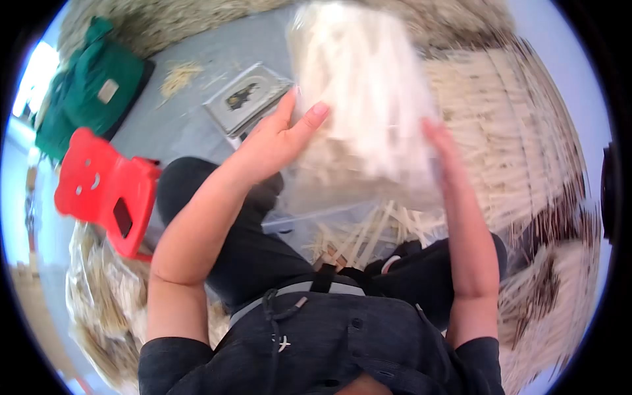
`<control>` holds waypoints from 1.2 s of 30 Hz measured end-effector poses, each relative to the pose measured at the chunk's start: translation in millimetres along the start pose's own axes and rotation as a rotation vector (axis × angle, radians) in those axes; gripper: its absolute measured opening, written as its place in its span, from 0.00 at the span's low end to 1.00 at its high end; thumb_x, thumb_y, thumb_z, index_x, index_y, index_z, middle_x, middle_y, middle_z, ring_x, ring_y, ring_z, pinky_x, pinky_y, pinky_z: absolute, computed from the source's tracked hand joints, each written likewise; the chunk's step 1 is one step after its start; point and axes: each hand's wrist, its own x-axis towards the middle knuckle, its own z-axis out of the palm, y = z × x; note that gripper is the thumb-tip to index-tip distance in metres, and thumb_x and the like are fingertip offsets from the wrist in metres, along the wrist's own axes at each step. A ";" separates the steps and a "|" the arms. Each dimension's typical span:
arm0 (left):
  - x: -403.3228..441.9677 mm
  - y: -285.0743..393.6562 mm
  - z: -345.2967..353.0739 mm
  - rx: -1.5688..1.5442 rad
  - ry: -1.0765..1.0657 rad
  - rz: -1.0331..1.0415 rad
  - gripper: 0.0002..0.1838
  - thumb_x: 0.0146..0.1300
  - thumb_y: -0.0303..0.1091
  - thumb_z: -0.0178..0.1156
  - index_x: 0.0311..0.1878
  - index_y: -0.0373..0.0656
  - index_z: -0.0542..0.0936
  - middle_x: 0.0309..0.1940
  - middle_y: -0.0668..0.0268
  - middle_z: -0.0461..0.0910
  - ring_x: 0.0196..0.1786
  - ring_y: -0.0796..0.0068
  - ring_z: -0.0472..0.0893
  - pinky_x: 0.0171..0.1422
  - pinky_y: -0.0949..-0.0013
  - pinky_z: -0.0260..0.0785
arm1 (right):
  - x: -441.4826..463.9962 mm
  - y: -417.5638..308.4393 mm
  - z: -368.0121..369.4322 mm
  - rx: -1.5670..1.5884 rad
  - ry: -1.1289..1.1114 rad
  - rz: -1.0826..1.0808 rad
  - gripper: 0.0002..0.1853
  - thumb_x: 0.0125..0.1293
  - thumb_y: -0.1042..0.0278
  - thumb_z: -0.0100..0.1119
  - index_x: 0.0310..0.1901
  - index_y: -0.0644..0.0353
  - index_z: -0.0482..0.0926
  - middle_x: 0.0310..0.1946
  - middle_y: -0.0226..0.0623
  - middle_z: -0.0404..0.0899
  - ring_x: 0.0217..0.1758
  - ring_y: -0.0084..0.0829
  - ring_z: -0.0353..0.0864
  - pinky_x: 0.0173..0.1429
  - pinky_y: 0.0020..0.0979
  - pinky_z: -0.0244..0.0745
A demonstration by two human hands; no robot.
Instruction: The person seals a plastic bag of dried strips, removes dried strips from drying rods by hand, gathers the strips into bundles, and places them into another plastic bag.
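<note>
A clear plastic bag (368, 99) packed with pale, flat strips is held up in front of me, slightly blurred. My left hand (280, 138) grips the bag's left side, thumb across its front and fingers partly hidden behind. On the opposite side my right hand (444, 148) presses against the bag's edge, its fingers smeared and partly out of sight. The bag's loose lower end hangs above my lap. Just beyond my left hand, a flat metal-topped device like a weighing scale (247, 95) sits on the floor.
A red child-size chair (108, 181) carries a dark phone (122, 217). Behind it stands a green bag (99, 85). Stacked pale strips (494, 131) fill the right side, and loose strips (368, 234) lie between my legs. Filled clear bags (102, 289) rest at left.
</note>
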 end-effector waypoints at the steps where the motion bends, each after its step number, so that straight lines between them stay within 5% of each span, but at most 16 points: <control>1: -11.8 4.8 -15.9 0.082 0.112 0.058 0.36 0.72 0.59 0.45 0.70 0.38 0.63 0.59 0.57 0.75 0.57 0.66 0.77 0.61 0.62 0.71 | -11.1 -33.4 15.7 0.035 0.026 -0.031 0.30 0.66 0.54 0.62 0.64 0.64 0.70 0.56 0.41 0.77 0.57 0.32 0.78 0.62 0.35 0.74; 3: -58.9 69.0 -61.1 -0.560 0.096 -0.016 0.36 0.73 0.60 0.44 0.70 0.37 0.62 0.57 0.58 0.75 0.56 0.67 0.76 0.63 0.61 0.68 | -10.9 -58.8 21.3 0.066 -0.041 -0.113 0.30 0.67 0.55 0.59 0.65 0.63 0.69 0.59 0.41 0.75 0.59 0.33 0.76 0.64 0.35 0.70; 5: -66.8 46.1 -65.6 -0.809 0.512 0.057 0.39 0.72 0.63 0.41 0.73 0.41 0.60 0.59 0.58 0.74 0.57 0.67 0.74 0.67 0.58 0.64 | -0.4 -67.6 29.3 0.131 -0.148 -0.154 0.29 0.69 0.55 0.56 0.66 0.63 0.67 0.61 0.41 0.73 0.62 0.33 0.73 0.67 0.35 0.67; 7: -62.4 14.3 -54.3 -1.380 0.342 0.051 0.42 0.69 0.68 0.40 0.73 0.44 0.57 0.66 0.59 0.68 0.69 0.63 0.65 0.72 0.52 0.59 | 14.8 -66.4 44.6 0.195 -0.268 -0.145 0.29 0.71 0.55 0.54 0.67 0.63 0.66 0.63 0.40 0.71 0.65 0.33 0.71 0.69 0.35 0.64; 8: -81.6 47.0 -57.8 -1.561 0.325 -0.145 0.40 0.71 0.65 0.39 0.74 0.43 0.56 0.72 0.59 0.61 0.74 0.61 0.59 0.77 0.53 0.51 | 17.9 -62.2 58.7 0.214 -0.327 -0.133 0.29 0.71 0.55 0.52 0.68 0.62 0.66 0.64 0.40 0.70 0.66 0.34 0.70 0.71 0.35 0.62; 12: -124.0 54.8 -59.8 -1.624 0.272 -0.090 0.39 0.71 0.63 0.41 0.73 0.42 0.57 0.71 0.58 0.62 0.73 0.60 0.61 0.76 0.52 0.53 | -12.1 -70.7 138.0 0.098 -0.474 -0.142 0.28 0.73 0.57 0.50 0.70 0.62 0.64 0.67 0.39 0.68 0.70 0.32 0.66 0.74 0.33 0.56; 18: -199.8 35.0 -91.6 -1.594 0.484 0.006 0.37 0.70 0.60 0.42 0.72 0.42 0.59 0.70 0.58 0.64 0.71 0.58 0.63 0.75 0.50 0.55 | -50.6 -74.8 242.8 -0.140 -0.587 -0.114 0.27 0.73 0.61 0.51 0.70 0.60 0.64 0.68 0.39 0.67 0.70 0.29 0.65 0.73 0.29 0.55; 23: -272.9 16.3 -131.2 -1.504 0.791 0.149 0.36 0.70 0.58 0.44 0.71 0.41 0.61 0.69 0.57 0.65 0.70 0.57 0.65 0.74 0.48 0.57 | -81.6 -83.9 297.6 -0.327 -1.017 -0.453 0.34 0.71 0.54 0.55 0.74 0.55 0.58 0.68 0.40 0.66 0.69 0.35 0.65 0.72 0.33 0.58; 28: -371.9 -21.6 -190.7 -1.364 1.227 0.439 0.34 0.70 0.56 0.46 0.70 0.41 0.63 0.68 0.57 0.67 0.69 0.56 0.66 0.72 0.47 0.58 | -86.9 -98.0 292.4 -0.419 -0.942 -0.591 0.33 0.70 0.57 0.56 0.73 0.55 0.59 0.67 0.41 0.67 0.67 0.35 0.68 0.70 0.35 0.60; 36: -582.0 -142.4 -215.3 -1.216 1.848 0.827 0.32 0.69 0.52 0.48 0.69 0.40 0.66 0.67 0.56 0.69 0.67 0.54 0.69 0.71 0.44 0.61 | -20.6 -74.2 199.2 -0.614 -0.694 -0.265 0.20 0.72 0.63 0.54 0.63 0.58 0.73 0.59 0.33 0.76 0.54 0.25 0.77 0.58 0.27 0.70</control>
